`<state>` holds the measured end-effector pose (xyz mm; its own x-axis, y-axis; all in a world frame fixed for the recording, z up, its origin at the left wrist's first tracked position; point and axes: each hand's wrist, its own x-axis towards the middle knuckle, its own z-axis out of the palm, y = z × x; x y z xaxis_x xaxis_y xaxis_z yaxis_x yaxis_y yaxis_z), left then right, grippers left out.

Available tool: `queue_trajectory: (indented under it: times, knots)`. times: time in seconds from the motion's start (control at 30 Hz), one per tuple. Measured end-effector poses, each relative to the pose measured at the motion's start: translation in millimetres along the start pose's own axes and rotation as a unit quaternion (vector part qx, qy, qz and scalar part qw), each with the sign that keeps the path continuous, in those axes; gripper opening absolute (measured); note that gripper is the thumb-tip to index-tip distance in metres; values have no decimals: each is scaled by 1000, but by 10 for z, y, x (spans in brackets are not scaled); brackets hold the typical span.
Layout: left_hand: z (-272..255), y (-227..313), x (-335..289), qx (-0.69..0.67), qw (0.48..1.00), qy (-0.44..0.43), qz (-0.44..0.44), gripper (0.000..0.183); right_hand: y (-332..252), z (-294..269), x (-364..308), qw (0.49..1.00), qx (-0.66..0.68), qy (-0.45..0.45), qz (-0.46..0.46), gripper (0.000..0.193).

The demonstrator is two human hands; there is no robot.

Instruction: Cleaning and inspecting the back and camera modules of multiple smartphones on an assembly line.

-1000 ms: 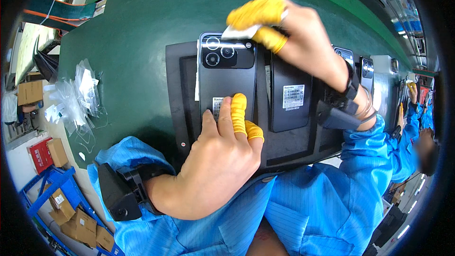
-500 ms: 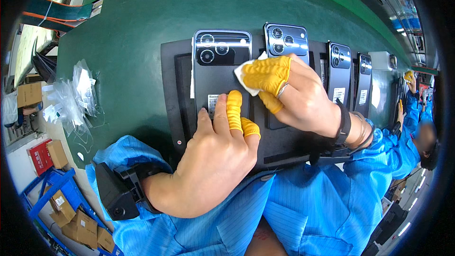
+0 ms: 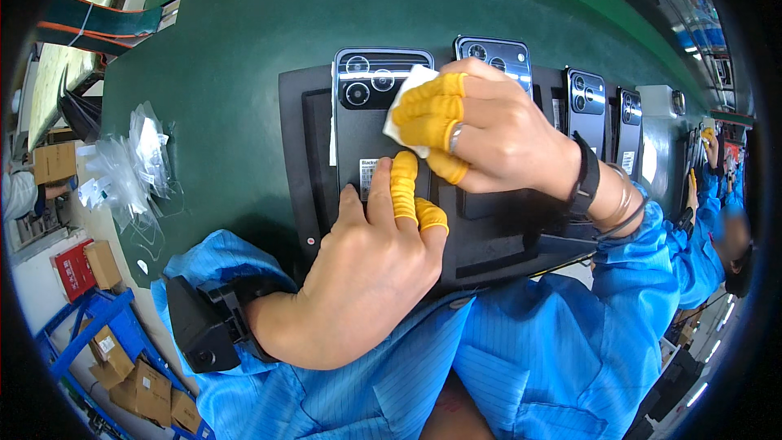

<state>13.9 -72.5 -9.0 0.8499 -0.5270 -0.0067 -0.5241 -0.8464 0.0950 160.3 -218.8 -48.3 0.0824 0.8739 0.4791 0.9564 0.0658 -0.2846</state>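
Note:
A dark smartphone [image 3: 353,134] lies back up in front of me, its camera block at the far end and a white label lower down. My left hand [image 3: 358,273] rests on its lower half with fingers stretched out; some wear yellow finger cots. In my right hand [image 3: 509,134], also with yellow finger cots, a folded white wiping cloth [image 3: 401,110] is pinched against the phone's back, just below the cameras. Partly behind that hand lies a second smartphone [image 3: 515,61]. Both phones are on a black tray [image 3: 295,85].
Further right lie two more smartphones [image 3: 585,106] and a white box [image 3: 654,102]. Clear plastic film pieces [image 3: 134,167] are heaped on the green table [image 3: 228,57] at left. Cardboard boxes [image 3: 147,391] fill a blue rack at lower left. A co-worker in blue [image 3: 705,253] is at far right.
My right hand has moved left with the cloth, across the phone's back and slightly up toward the cameras. My left hand stays in place on the phone.

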Motion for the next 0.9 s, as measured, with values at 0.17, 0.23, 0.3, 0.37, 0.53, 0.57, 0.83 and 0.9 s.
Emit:
queue_trajectory:
  times: [0.17,0.23,0.3,0.37,0.53,0.57,0.83,0.9]
  knots:
    - [-6,2,-16,3,1000,3,-13,17,58,-203,-45,992,66,7,109,11]
    - [5,-2,-16,2,1000,6,-10,17,124,-242,-34,984,90,56,142,9]
    - [22,12,-27,3,1000,7,-10,17,151,-191,84,958,154,148,189,13]
    - [33,40,-28,-7,999,-12,-35,17,273,-147,212,980,57,140,130,16]
    - [2,-4,4,7,1000,9,-4,17,339,125,279,988,108,86,68,13]
    - [-2,-8,4,7,1000,10,-1,17,341,97,262,988,109,86,69,13]
    - [-6,11,-17,-1,1000,0,-23,18,299,-250,2,982,106,38,153,13]
    - [-2,12,-19,3,1000,2,-15,18,274,-249,18,978,123,19,167,14]
